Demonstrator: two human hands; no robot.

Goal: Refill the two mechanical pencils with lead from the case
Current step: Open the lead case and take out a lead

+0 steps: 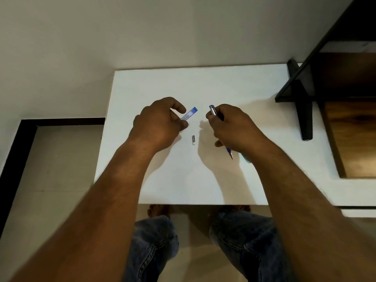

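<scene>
Head view shows the left hand [160, 123] pinching the lead case [190, 113] by its near end, with the blue end pointing past the fingers toward the right hand [232, 127]. That hand is closed around the blue pencil [213, 110], top end just above the grip and tip below the palm. If the case tilts too fast, thin leads can, I think, miss the narrow pencil top and break on the table [183, 180]. The silver cap [193, 140], loose between both grips, and the teal pencil [246, 159] under the right forearm could roll away.
</scene>
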